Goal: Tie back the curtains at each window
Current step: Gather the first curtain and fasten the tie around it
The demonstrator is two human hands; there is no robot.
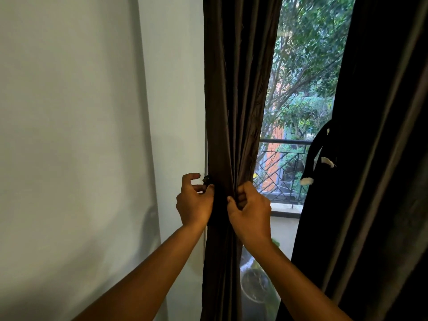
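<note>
A dark brown curtain (236, 100) hangs gathered into a narrow bunch at the window's left edge. My right hand (251, 208) grips the bunched folds from the window side. My left hand (193, 200) is at the wall side of the bunch, its thumb and forefinger pinching a small dark piece (206, 179) by a wall hook; I cannot tell whether it is a tie-back end. A second dark curtain (379, 158) hangs on the right, with a dark tie-back strap (315, 156) with white ends dangling in front of it.
A pale wall (92, 135) fills the left half. Between the curtains the window glass (298, 89) shows trees, a balcony railing (282, 167) and a potted plant low down.
</note>
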